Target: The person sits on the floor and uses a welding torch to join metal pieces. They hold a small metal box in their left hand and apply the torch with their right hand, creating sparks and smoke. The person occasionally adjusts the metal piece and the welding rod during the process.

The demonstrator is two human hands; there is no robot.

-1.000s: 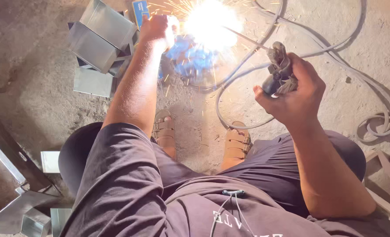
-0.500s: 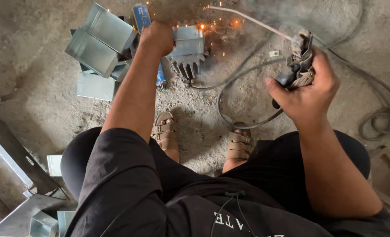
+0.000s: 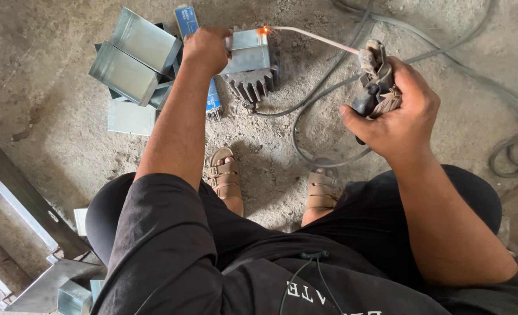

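Note:
My left hand [image 3: 206, 49] presses down on a short piece of square metal tube [image 3: 248, 51] that lies on the concrete floor. My right hand [image 3: 396, 114] grips a welding electrode holder [image 3: 376, 79] at the right. A thin electrode rod [image 3: 314, 36] runs from the holder leftward to the tube's top right corner, where its tip glows orange [image 3: 263, 30]. A dark toothed metal part [image 3: 252, 86] sits just under the tube. I squat with both sandalled feet [image 3: 227, 178] below the work.
Several cut square tube pieces [image 3: 133, 55] are piled at the upper left, beside a blue box [image 3: 188, 20]. Grey cables [image 3: 317, 108] loop across the floor at the right. Steel bars and offcuts [image 3: 31, 216] lie at the lower left.
The bright welding arc and sparks have died down to a small orange glow. My right hand has drawn nearer and lower, and the view has shifted closer to the tube.

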